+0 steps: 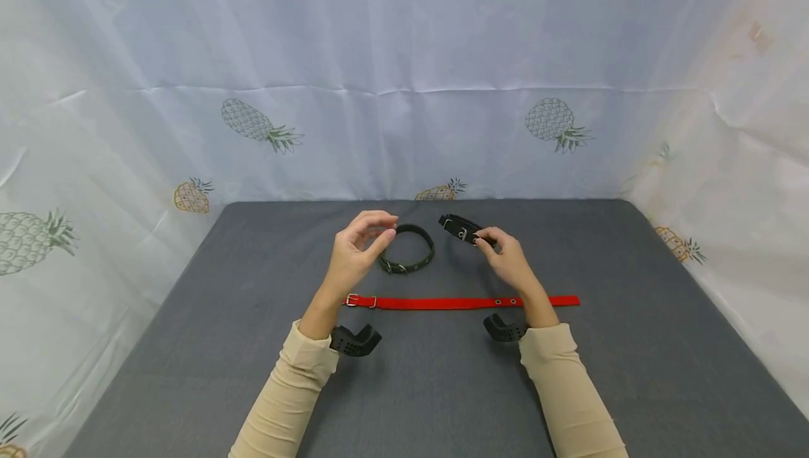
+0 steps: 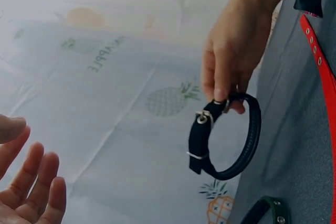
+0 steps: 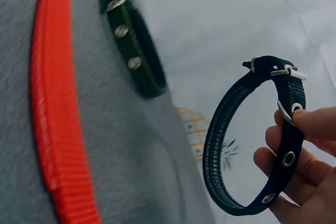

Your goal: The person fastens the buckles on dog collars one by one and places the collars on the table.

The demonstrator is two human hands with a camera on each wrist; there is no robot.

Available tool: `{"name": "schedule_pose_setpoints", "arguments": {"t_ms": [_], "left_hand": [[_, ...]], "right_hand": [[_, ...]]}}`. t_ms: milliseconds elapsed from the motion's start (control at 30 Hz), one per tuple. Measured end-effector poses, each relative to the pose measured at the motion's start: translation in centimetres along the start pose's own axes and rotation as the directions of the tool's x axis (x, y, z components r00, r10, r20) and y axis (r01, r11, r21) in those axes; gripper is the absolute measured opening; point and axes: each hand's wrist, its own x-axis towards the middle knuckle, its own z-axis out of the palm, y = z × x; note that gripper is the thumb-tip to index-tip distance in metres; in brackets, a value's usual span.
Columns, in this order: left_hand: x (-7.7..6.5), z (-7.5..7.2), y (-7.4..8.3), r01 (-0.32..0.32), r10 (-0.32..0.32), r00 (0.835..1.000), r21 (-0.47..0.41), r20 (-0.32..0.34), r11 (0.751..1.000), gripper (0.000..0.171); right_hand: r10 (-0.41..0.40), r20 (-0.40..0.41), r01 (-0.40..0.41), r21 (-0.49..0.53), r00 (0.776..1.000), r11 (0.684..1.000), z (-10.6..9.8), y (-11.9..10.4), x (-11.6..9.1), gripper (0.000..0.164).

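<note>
A black collar (image 3: 214, 145), buckled into a ring with metal eyelets, is pinched between the thumb and fingers of my right hand (image 1: 508, 259), up off the table. My left hand (image 1: 355, 251) is raised with relaxed, bent fingers and holds nothing; in the left wrist view its fingers (image 2: 39, 182) are spread apart. Close behind that hand, a dark green collar (image 1: 411, 268), also fastened in a ring, rests on the table. A red collar (image 1: 436, 303) lies unbuckled and straight in front of it, its buckle at the left and its eyelets toward the right.
The grey table (image 1: 253, 374) ends at a pineapple-print curtain (image 1: 411, 142) at the back and sides. A black wrist device (image 1: 356, 341) sits on the left wrist, and another wrist device (image 1: 503, 328) on the right.
</note>
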Motion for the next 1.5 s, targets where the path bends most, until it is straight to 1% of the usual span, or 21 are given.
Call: {"name": "schedule_pose_setpoints", "arguments": {"t_ms": [167, 333, 533, 633, 900, 1100, 1267, 1400, 1500], "left_hand": [[0.0, -0.1, 0.1, -0.006, 0.006, 1.0, -0.014, 0.009, 1.0, 0.022], [0.0, -0.1, 0.1, -0.008, 0.008, 1.0, -0.018, 0.012, 1.0, 0.022], [0.0, 0.0, 0.0, 0.002, -0.002, 1.0, 0.003, 0.018, 1.0, 0.019], [0.0, 0.1, -0.1, 0.002, -0.002, 1.0, 0.004, 0.021, 1.0, 0.019], [0.0, -0.1, -0.2, -0.024, 0.024, 0.999, -0.014, 0.035, 1.0, 0.022], [-0.1, -0.3, -0.1, -0.019, 0.019, 0.999, -0.014, 0.038, 1.0, 0.022], [-0.3, -0.5, 0.0, -0.022, 0.023, 0.999, -0.024, 0.038, 0.999, 0.02], [-0.1, -0.3, -0.1, -0.034, 0.035, 0.998, -0.015, 0.049, 0.999, 0.021], [-0.2, -0.3, -0.2, -0.016, 0.016, 0.996, -0.003, 0.082, 1.0, 0.022]], "right_hand": [[-0.004, 0.016, 0.006, -0.104, 1.0, 0.995, 0.8, 0.7, 0.0, 0.018], [-0.029, 0.028, 0.034, -0.189, 0.999, 0.981, 1.3, 1.4, 0.0, 0.017], [-0.037, 0.089, 0.06, -0.271, 0.995, 0.961, 1.8, 2.2, -0.2, 0.015], [-0.023, 0.112, 0.055, -0.282, 0.993, 0.958, 1.9, 2.3, -0.3, 0.014], [0.021, 0.172, 0.032, -0.301, 0.985, 0.953, 1.8, 2.3, 0.1, 0.017], [0.014, 0.232, 0.059, -0.304, 0.973, 0.951, 2.0, 2.3, 0.3, 0.017], [0.029, 0.254, 0.051, -0.303, 0.967, 0.951, 2.3, 2.2, 0.3, 0.016], [0.062, 0.251, 0.02, -0.312, 0.966, 0.95, 2.3, 2.1, 0.3, 0.017], [0.099, 0.253, -0.017, -0.309, 0.962, 0.951, 2.1, 1.9, 0.2, 0.02]]}}
